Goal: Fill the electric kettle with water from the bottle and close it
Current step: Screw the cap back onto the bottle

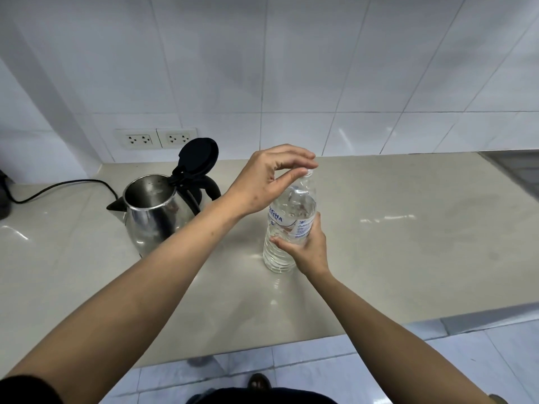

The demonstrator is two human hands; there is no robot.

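Observation:
A clear plastic water bottle [288, 225] stands upright on the counter, nearly full, with a white and blue label. My right hand [306, 246] grips its lower body from the right. My left hand [268, 179] reaches across from the left, its fingertips pinched on the white cap [307, 172] at the bottle's top. To the left stands a steel electric kettle [154, 214] with its black lid [198, 156] swung up open and its black handle toward the bottle. My left forearm crosses in front of the kettle's lower right side.
A beige stone counter [408, 243] meets a white tiled wall. Two wall sockets [156, 138] sit behind the kettle. A black power cable [58, 188] runs left to a dark object at the edge. The counter's front edge and floor tiles lie below.

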